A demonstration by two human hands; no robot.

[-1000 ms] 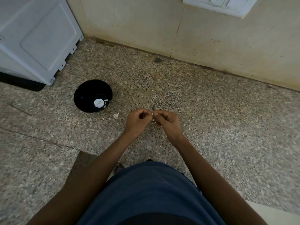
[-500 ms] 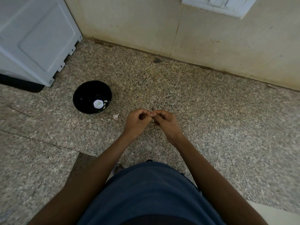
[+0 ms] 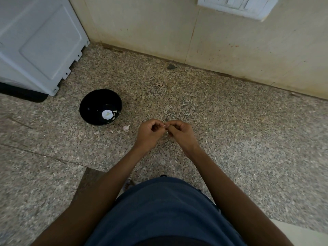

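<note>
Speckled stone surface (image 3: 230,139) spread wide on every side of the black bowl (image 3: 88,103); cream wall (image 3: 142,23) rising well behind the bowl, joined to the stone along a dark seam; white appliance panel (image 3: 35,41) behind and left of the bowl, its lower corner near the rim but apart from it; blue garment (image 3: 165,210) well in front of the bowl and to its right, at the bottom of the view; white switch plate (image 3: 236,6) on the wall, far behind the bowl and to its right, cut off by the top edge.

Bowl itself upright on the stone, dark and glossy inside.

Left hand (image 3: 150,133) to the right of the bowl, clear of the rim, fingers curled, thumb and forefinger closed on a small pale piece (image 3: 165,125); right hand (image 3: 181,132) just past the left, farther from the bowl, fingers curled likewise, pinching the same piece from the other side; fingertips of both hands meeting.

White round disc (image 3: 107,114) inside the bowl, low toward its right wall, pale scraps (image 3: 115,111) beside it; dark spot (image 3: 171,66) behind the bowl and to its right, near the foot of the wall; pale clove (image 3: 126,128) on the stone just right of the bowl, between bowl and left hand, touching neither; smaller pale scrap (image 3: 111,131) just in front of the bowl's right edge.

Small pale piece to the right of the bowl, between the two sets of fingertips, mostly hidden; too small to tell its kind.
</note>
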